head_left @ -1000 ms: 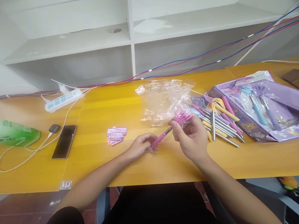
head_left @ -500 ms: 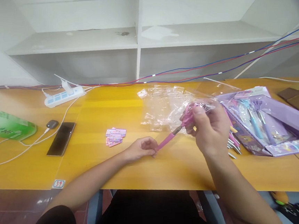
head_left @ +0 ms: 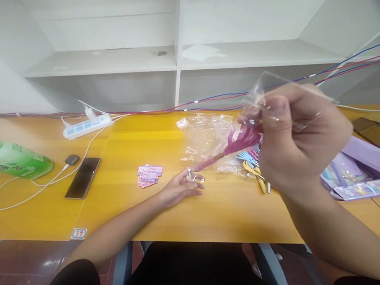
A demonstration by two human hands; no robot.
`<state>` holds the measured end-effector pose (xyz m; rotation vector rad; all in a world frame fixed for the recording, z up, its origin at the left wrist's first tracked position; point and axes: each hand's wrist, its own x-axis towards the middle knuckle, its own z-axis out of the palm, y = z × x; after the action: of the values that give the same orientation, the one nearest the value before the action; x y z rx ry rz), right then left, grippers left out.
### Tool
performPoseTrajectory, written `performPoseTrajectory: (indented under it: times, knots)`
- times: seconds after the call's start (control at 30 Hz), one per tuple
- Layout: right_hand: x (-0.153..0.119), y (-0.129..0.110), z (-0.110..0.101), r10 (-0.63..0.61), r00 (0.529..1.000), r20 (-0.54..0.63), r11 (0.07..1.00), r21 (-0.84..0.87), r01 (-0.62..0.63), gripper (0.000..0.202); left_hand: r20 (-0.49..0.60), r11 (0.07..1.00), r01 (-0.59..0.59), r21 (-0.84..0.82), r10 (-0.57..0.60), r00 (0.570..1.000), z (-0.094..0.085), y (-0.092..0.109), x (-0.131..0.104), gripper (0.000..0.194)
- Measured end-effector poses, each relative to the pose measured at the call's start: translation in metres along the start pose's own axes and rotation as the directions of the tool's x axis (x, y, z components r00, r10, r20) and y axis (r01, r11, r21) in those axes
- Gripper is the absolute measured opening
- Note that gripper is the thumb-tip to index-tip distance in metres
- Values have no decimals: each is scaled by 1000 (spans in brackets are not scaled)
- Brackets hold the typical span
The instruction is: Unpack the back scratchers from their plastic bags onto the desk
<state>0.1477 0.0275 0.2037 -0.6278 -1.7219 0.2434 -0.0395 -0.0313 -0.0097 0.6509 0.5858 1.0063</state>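
My right hand, raised above the table, pinches the top of a clear plastic sleeve. Inside the sleeve hangs a pink hand-shaped back scratcher, slanting down to the left. By its handle end is my left hand, fingers apart, with the shiny lower end of the sleeve against them. Partly behind my right hand lie blue, yellow and pink hand-topped sticks. Clear plastic bags lie flat behind the back scratcher. Left of my left hand is a small stack of purple-pink cards.
An opened purple box stands at the right, partly hidden by my right hand. Leftward are a phone, a charging cable, a green bottle and a power strip. White shelves rise behind the table.
My right hand has risen closer to the camera and moved right, now at the sleeve's top rather than around the back scratcher's head. My left fingers have opened from the handle end.
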Motion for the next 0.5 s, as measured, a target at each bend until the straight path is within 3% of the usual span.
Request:
performPoseTrajectory:
  times: [0.1,0.2,0.27,0.33,0.43,0.5]
  knots:
    - [4,3,3,-5,997,72,999,-45,8,24,59,1000,-25,-10,26,998,0,2,-1,74]
    - [6,3,5,-62,998,-1,998,-18,62,22,207,999,-17,-36,24,978,3,6,-4,79]
    - [9,-1,3,-112,992,58,993,-16,114,22,298,999,-4,-41,16,955,5,9,-5,86]
    - [13,-7,-1,-123,988,88,992,-20,126,26,323,998,-17,-54,34,946,7,10,-6,90]
    - [20,-11,-4,-90,995,39,991,-95,93,28,264,996,-50,-75,68,962,8,10,-6,78]
    - [24,-8,-1,-101,987,124,983,-139,118,24,260,998,-32,-60,46,965,8,10,-7,64]
